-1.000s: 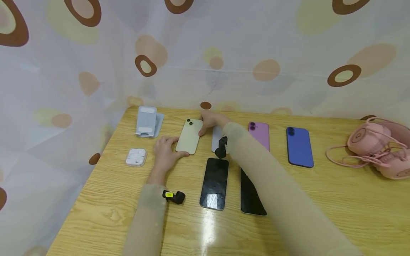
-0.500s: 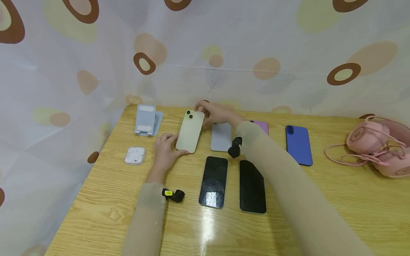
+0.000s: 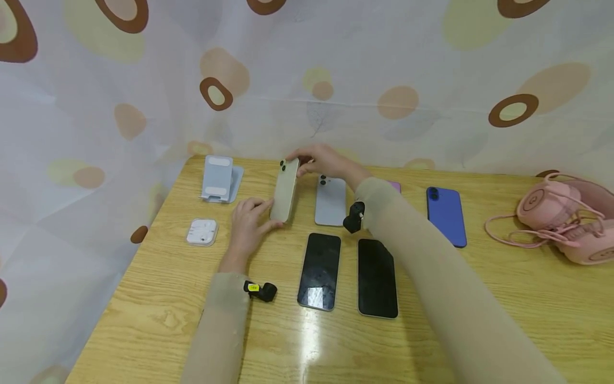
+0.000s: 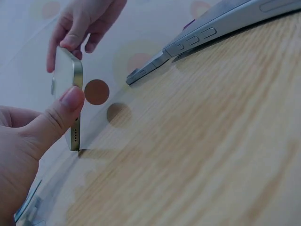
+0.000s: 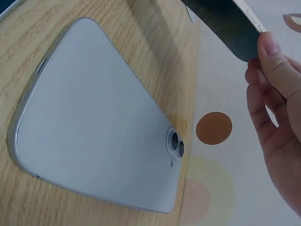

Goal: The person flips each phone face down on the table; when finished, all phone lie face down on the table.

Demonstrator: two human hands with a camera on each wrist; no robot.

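A pale yellow phone is tilted up on edge at the back of the table, its twin-lens back toward the left. My left hand pinches its near end, with the thumb on the bottom edge in the left wrist view. At the far end, my right hand pinches the top corner between thumb and fingers. The dark screen shows in the right wrist view. Just right of it a pale silver phone lies face down, below my right hand.
Two phones lie screen up in front, a left one and a right one. My right sleeve mostly hides a pink phone. Around them are a blue phone, pink headphones, a phone stand and boxed earphones.
The yellow phone has gone from lying flat to tilted on edge. My right hand has lifted its right side and far end; my left hand has kept its place at the near end.
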